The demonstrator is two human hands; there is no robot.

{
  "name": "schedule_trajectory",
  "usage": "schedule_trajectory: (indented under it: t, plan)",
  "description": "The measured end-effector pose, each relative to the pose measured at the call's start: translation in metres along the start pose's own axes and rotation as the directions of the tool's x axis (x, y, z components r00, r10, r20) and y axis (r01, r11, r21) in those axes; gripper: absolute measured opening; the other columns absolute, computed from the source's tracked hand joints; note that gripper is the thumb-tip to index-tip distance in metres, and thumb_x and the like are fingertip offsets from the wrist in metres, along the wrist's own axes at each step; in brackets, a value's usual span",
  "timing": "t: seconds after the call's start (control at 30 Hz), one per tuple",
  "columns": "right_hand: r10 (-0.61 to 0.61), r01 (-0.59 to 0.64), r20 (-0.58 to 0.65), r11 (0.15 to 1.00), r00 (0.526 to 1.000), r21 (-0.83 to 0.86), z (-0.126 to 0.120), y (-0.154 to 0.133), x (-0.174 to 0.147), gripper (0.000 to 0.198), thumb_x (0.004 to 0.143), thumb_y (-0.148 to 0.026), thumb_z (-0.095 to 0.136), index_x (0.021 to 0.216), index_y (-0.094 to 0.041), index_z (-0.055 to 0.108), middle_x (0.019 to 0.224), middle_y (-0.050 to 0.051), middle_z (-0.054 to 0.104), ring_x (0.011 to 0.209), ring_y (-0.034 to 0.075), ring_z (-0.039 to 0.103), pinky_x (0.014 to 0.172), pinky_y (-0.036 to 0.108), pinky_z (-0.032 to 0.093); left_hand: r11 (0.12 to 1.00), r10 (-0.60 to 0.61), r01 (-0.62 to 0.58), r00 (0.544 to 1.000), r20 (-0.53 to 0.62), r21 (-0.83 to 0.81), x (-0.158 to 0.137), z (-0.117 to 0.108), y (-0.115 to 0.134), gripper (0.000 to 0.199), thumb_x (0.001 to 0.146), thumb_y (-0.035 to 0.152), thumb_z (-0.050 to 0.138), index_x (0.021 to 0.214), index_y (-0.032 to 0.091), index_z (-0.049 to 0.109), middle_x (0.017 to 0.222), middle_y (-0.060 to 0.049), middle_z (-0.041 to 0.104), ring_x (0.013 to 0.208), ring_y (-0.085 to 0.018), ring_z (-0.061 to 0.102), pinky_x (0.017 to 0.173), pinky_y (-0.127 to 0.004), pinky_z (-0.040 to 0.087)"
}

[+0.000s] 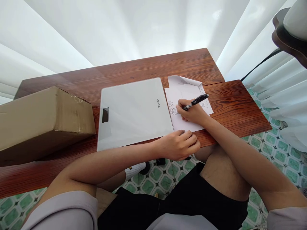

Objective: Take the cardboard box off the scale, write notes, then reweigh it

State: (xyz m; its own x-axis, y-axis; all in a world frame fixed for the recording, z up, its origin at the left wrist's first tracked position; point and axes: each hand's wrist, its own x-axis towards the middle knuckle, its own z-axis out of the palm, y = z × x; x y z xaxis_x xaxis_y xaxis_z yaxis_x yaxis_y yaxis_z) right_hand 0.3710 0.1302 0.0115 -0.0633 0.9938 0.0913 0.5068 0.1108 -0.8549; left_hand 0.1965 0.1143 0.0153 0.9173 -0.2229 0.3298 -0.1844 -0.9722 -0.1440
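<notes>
My right hand (pixel 190 111) is closed around a black pen (pixel 199 99), its tip end down at a sheet of white paper (pixel 182 124) with rows of handwriting. Another sheet (pixel 180 80) lies partly beneath it, its far edge curling up. My left hand (pixel 181 144) rests at the table's near edge by the bottom of the paper, fingers loosely bent and slightly apart, with nothing visible in them. Left of the paper lies a flat white scale (pixel 134 111), with a small dark display and black lettering.
A brown cardboard box (pixel 72 118) stands on the left of the wooden table (pixel 230 108). Sheer white curtains (pixel 134 28) hang behind it. At upper right, a white rounded object (pixel 297 20) sits on a dark wavy-edged surface. Green-patterned tiles (pixel 280 153) cover the floor.
</notes>
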Motion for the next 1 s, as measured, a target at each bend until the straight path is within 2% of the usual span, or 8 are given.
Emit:
schedule_trajectory:
  t: [0.13,0.47,0.53,0.6,0.7,0.77,0.9,1.0]
  plan:
    - [0.017,-0.017,-0.008,1.000,1.000,0.003,0.000,0.001,0.000,0.028,0.089,-0.022,0.050,0.065,-0.023,0.036,0.043,-0.008,0.047,0.039,0.011,0.049,0.045,0.026,0.034,1.000,-0.005,0.005,0.999,-0.032,-0.004,0.000,0.000,0.000,0.026,0.097,0.024,0.039,0.108,0.012,0.059,0.096,-0.008,0.066,0.083,-0.019,0.061,0.070,-0.033,0.049]
    - [-0.092,0.088,-0.030,0.991,0.995,-0.096,0.003,0.002,0.000,0.027,0.088,-0.019,0.049,0.065,-0.022,0.036,0.046,-0.008,0.043,0.043,0.010,0.053,0.050,0.027,0.034,1.000,-0.003,0.003,0.999,-0.054,-0.008,0.002,-0.001,0.000,0.024,0.095,0.023,0.042,0.106,0.011,0.061,0.089,-0.006,0.065,0.080,-0.019,0.061,0.067,-0.032,0.048]
    - [-0.116,0.108,-0.086,0.990,0.990,-0.092,0.000,0.001,-0.001,0.028,0.091,-0.022,0.049,0.066,-0.022,0.038,0.047,-0.008,0.044,0.043,0.010,0.052,0.050,0.027,0.036,1.000,-0.007,0.007,0.999,-0.041,-0.005,0.002,-0.001,0.000,0.025,0.096,0.024,0.042,0.107,0.011,0.060,0.089,-0.007,0.065,0.080,-0.019,0.061,0.066,-0.032,0.047]
    - [-0.187,0.149,-0.249,0.975,0.950,-0.165,-0.006,0.000,-0.002,0.030,0.095,-0.027,0.050,0.067,-0.023,0.040,0.048,-0.007,0.045,0.043,0.010,0.048,0.050,0.027,0.036,1.000,-0.010,0.010,1.000,-0.025,0.001,0.002,-0.001,0.000,0.025,0.097,0.025,0.041,0.107,0.012,0.060,0.091,-0.007,0.065,0.079,-0.019,0.060,0.065,-0.032,0.047]
    - [-0.321,0.187,-0.431,0.927,0.843,-0.324,-0.022,0.003,-0.002,0.029,0.097,-0.036,0.055,0.073,-0.023,0.045,0.054,-0.006,0.045,0.046,0.010,0.042,0.052,0.029,0.034,1.000,-0.005,0.005,1.000,-0.027,0.011,0.002,0.000,0.000,0.022,0.097,0.022,0.042,0.106,0.014,0.060,0.090,-0.006,0.065,0.078,-0.017,0.059,0.063,-0.031,0.046]
    - [-0.382,0.207,-0.414,0.889,0.826,-0.408,-0.034,0.009,0.000,0.023,0.097,-0.039,0.058,0.082,-0.023,0.051,0.062,-0.004,0.048,0.054,0.012,0.044,0.057,0.030,0.037,1.000,-0.001,0.002,0.999,-0.052,0.017,0.002,0.001,0.000,0.019,0.095,0.020,0.044,0.103,0.014,0.060,0.088,-0.006,0.064,0.075,-0.017,0.058,0.062,-0.030,0.045]
    - [-0.432,0.216,-0.273,0.790,0.859,-0.573,-0.050,0.023,0.006,0.007,0.099,-0.030,0.054,0.102,-0.024,0.057,0.084,0.003,0.056,0.075,0.018,0.052,0.070,0.033,0.044,1.000,-0.004,0.006,0.996,-0.085,0.022,0.002,0.002,0.001,0.018,0.093,0.019,0.046,0.101,0.013,0.061,0.084,-0.005,0.063,0.073,-0.017,0.058,0.060,-0.030,0.043]
    - [-0.440,0.249,-0.173,0.744,0.881,-0.620,-0.051,0.030,0.009,0.013,0.098,-0.021,0.051,0.109,-0.024,0.058,0.094,0.006,0.058,0.086,0.021,0.056,0.078,0.036,0.047,1.000,-0.006,0.008,0.996,-0.088,0.026,0.002,0.002,0.001,0.018,0.093,0.019,0.046,0.101,0.013,0.061,0.084,-0.005,0.063,0.072,-0.017,0.058,0.060,-0.030,0.043]
